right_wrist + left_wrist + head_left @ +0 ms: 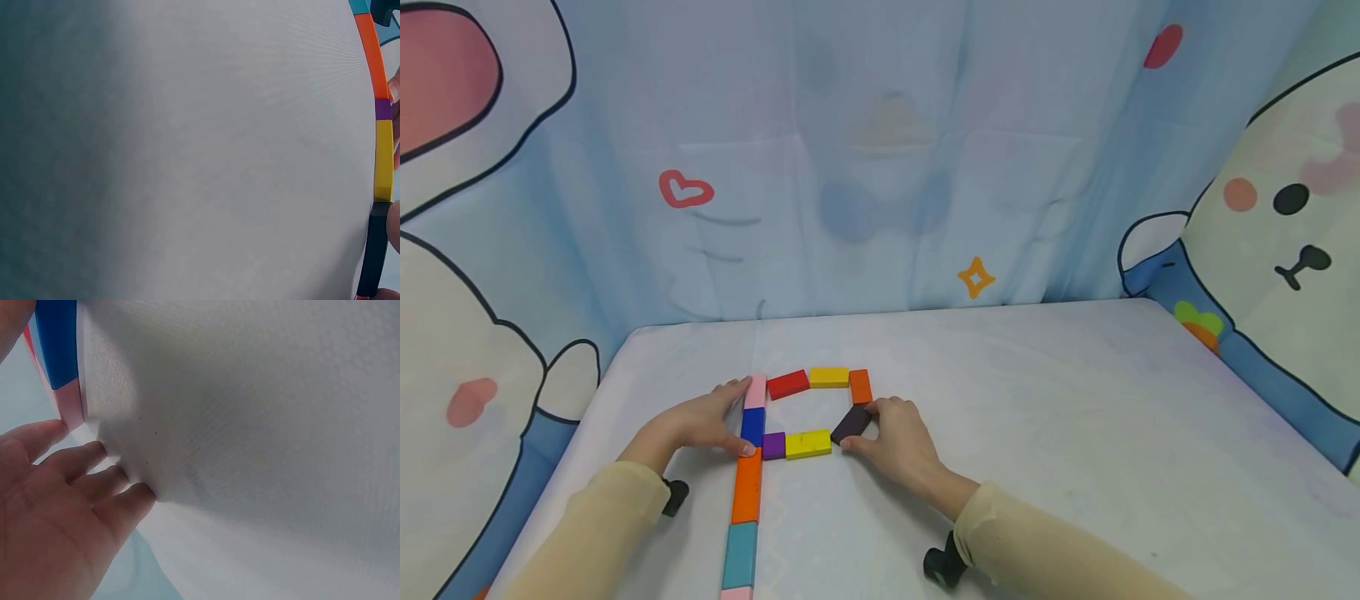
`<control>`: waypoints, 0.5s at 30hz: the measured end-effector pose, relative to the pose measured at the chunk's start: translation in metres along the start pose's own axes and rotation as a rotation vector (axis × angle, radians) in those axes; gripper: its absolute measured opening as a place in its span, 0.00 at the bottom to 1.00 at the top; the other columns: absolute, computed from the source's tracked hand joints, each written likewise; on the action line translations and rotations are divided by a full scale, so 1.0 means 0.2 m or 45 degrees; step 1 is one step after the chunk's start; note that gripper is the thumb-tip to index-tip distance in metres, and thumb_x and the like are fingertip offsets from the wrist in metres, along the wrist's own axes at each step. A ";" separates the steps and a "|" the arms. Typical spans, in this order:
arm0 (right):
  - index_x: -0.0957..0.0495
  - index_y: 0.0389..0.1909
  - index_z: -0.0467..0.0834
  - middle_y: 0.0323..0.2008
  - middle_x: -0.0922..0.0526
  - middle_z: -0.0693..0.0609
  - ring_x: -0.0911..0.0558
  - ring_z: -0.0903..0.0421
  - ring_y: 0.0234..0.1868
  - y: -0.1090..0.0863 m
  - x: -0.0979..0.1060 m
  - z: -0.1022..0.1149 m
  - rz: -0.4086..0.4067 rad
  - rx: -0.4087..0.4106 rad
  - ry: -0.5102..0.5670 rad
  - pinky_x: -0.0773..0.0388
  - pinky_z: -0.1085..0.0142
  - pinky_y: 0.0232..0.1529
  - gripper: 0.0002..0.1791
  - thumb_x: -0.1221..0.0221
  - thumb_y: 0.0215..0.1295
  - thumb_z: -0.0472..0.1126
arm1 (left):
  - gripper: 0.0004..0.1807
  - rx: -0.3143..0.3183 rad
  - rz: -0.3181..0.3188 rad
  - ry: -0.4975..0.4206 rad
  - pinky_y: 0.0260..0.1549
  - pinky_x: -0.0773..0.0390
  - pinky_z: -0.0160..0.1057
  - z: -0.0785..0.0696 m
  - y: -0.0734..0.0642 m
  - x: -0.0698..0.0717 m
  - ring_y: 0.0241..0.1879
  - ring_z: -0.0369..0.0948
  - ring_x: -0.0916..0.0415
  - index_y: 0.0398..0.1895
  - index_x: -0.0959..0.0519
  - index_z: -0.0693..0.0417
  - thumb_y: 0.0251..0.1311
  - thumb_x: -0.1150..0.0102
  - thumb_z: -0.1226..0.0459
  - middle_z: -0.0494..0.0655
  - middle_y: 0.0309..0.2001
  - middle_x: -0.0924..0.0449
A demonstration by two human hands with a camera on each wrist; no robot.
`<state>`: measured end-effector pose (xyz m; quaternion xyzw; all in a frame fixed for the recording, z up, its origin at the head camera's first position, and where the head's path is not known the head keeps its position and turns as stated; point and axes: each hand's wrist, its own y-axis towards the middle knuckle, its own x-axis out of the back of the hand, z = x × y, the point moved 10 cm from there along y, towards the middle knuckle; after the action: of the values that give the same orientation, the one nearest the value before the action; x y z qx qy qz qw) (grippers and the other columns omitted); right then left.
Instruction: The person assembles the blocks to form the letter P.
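My right hand pinches a black block between thumb and fingertips; it lies slanted, one corner at a yellow block and its upper end by a short orange block. At the column's left side, my left hand spreads its fingers, the index fingertip at the pink block and the thumb where the blue block meets the long orange block. A purple block sits between column and yellow block. In the left wrist view, the other fingertips rest on the cloth.
A red block and another yellow block form the loop's top side. Below the long orange block, the column continues with a teal block and another pink block. White cloth covers the table; a printed curtain hangs behind.
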<state>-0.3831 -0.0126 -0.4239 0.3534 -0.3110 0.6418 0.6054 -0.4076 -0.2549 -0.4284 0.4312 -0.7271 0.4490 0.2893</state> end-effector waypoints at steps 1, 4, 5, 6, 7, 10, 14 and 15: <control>0.18 0.56 0.37 0.48 0.16 0.45 0.24 0.52 0.46 0.00 0.00 0.00 0.000 0.001 0.000 0.17 0.59 0.50 0.33 0.22 0.52 0.51 | 0.60 -0.001 -0.001 0.001 0.73 0.48 0.72 0.00 0.00 0.00 0.80 0.66 0.59 0.83 0.53 0.56 0.53 0.24 0.54 0.68 0.81 0.55; 0.18 0.55 0.37 0.48 0.16 0.45 0.24 0.52 0.46 0.00 0.00 0.00 0.000 0.005 -0.001 0.18 0.59 0.50 0.33 0.22 0.52 0.51 | 0.60 -0.004 -0.002 0.001 0.73 0.48 0.72 0.00 0.00 0.00 0.80 0.65 0.60 0.83 0.53 0.56 0.53 0.24 0.54 0.67 0.81 0.55; 0.18 0.55 0.37 0.48 0.16 0.45 0.24 0.52 0.46 0.00 0.00 0.00 0.000 0.006 0.000 0.18 0.59 0.50 0.33 0.22 0.52 0.51 | 0.61 -0.006 -0.002 0.000 0.73 0.48 0.72 0.00 0.00 0.00 0.80 0.65 0.60 0.83 0.53 0.56 0.53 0.24 0.53 0.67 0.81 0.55; 0.18 0.55 0.37 0.48 0.16 0.45 0.24 0.52 0.46 0.00 0.01 0.00 0.000 0.005 0.001 0.18 0.59 0.50 0.33 0.22 0.52 0.51 | 0.61 -0.007 -0.002 0.000 0.73 0.48 0.72 0.00 0.00 0.00 0.80 0.65 0.60 0.83 0.53 0.56 0.53 0.24 0.53 0.67 0.81 0.55; 0.18 0.55 0.37 0.48 0.16 0.45 0.24 0.52 0.46 0.00 0.01 0.00 -0.001 0.005 0.000 0.18 0.59 0.51 0.33 0.22 0.52 0.51 | 0.61 -0.006 -0.002 -0.003 0.73 0.48 0.72 0.00 0.00 0.00 0.80 0.65 0.60 0.83 0.53 0.56 0.53 0.24 0.53 0.67 0.81 0.55; 0.18 0.56 0.37 0.49 0.16 0.44 0.24 0.52 0.47 0.00 0.01 0.00 -0.002 0.004 0.007 0.17 0.59 0.52 0.34 0.22 0.52 0.51 | 0.61 -0.008 -0.002 -0.002 0.73 0.48 0.72 0.00 0.01 0.00 0.80 0.65 0.60 0.83 0.53 0.56 0.53 0.24 0.53 0.67 0.81 0.55; 0.19 0.57 0.36 0.50 0.16 0.43 0.23 0.50 0.49 -0.01 0.01 0.00 0.000 0.012 0.035 0.17 0.56 0.55 0.34 0.22 0.53 0.50 | 0.61 -0.007 0.000 -0.010 0.73 0.48 0.72 0.01 0.02 0.00 0.80 0.65 0.59 0.83 0.53 0.57 0.52 0.23 0.53 0.67 0.81 0.55; 0.19 0.58 0.36 0.51 0.16 0.43 0.22 0.50 0.50 -0.01 0.01 -0.01 0.003 0.014 0.045 0.17 0.56 0.56 0.34 0.22 0.53 0.50 | 0.61 -0.006 0.001 -0.009 0.73 0.48 0.72 0.01 0.02 0.00 0.80 0.66 0.59 0.83 0.53 0.57 0.52 0.23 0.53 0.68 0.81 0.55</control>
<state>-0.3819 -0.0097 -0.4228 0.3450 -0.2972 0.6504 0.6079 -0.4105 -0.2559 -0.4314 0.4319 -0.7295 0.4457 0.2876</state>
